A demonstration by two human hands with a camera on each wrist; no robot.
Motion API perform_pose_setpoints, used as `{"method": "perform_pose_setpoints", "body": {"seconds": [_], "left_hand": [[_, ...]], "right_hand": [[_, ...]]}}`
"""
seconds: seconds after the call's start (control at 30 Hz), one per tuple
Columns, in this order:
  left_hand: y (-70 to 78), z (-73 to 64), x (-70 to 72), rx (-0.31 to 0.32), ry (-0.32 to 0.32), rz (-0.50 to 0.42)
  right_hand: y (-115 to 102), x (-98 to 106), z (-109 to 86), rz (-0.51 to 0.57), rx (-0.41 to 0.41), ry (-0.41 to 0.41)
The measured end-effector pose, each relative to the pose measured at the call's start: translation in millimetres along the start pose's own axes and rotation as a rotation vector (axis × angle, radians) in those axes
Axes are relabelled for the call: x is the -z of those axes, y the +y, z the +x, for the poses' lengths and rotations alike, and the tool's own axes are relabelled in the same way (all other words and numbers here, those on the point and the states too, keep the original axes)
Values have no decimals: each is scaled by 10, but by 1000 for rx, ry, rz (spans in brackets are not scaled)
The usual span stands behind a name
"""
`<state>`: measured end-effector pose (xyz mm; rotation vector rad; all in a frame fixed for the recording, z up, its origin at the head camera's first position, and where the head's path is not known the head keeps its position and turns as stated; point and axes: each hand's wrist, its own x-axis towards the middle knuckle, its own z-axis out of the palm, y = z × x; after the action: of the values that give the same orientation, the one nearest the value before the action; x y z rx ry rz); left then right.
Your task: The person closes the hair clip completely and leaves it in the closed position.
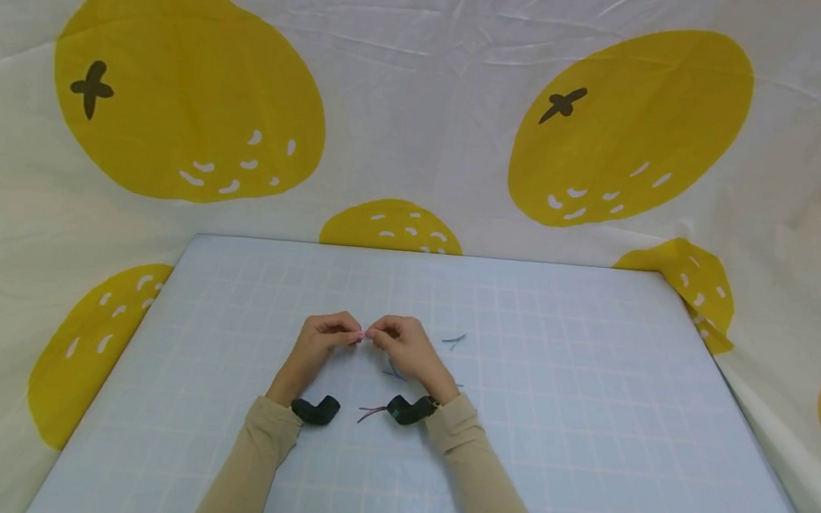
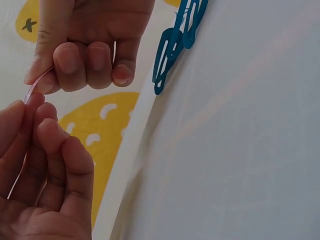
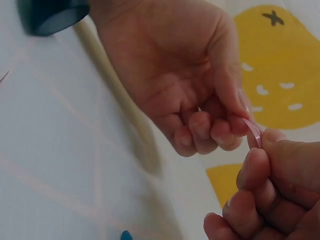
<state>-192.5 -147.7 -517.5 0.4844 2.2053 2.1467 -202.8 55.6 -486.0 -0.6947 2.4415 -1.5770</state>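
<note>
Both hands meet above the middle of the table. Between their fingertips is a slim pink snap hair clip point(image 1: 363, 335), slightly bowed in the right wrist view. My left hand point(image 1: 320, 346) pinches one end of the clip point(image 3: 254, 131) between thumb and forefinger. The other end is pinched by my right hand point(image 1: 406, 346), its remaining fingers curled in. Fingertips cover both ends of the clip. In the left wrist view, several blue snap hair clips point(image 2: 167, 60) lie on the table past the right hand.
The pale blue gridded table point(image 1: 622, 438) stands against a white cloth with yellow fruit prints. More blue clips point(image 1: 454, 339) lie right of the right hand, others point(image 1: 393, 372) beneath it. Dark reddish clips point(image 1: 371, 411) show beside the right wrist's black camera point(image 1: 409, 410).
</note>
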Motion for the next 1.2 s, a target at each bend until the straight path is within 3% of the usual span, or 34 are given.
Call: {"method": "perform_pose_setpoints", "body": {"seconds": [0.23, 0.7, 0.87, 1.2], "left_hand": [[3, 6, -6, 21, 3, -29], [-11, 29, -24, 28, 38, 27], [-5, 28, -33, -15, 54, 55], [-20, 13, 30, -58, 137, 290]], "right_hand": [[38, 2, 12, 25, -1, 22], [44, -2, 3, 144, 34, 128], [48, -9, 4, 104, 59, 160], [89, -36, 24, -83, 88, 212]]}}
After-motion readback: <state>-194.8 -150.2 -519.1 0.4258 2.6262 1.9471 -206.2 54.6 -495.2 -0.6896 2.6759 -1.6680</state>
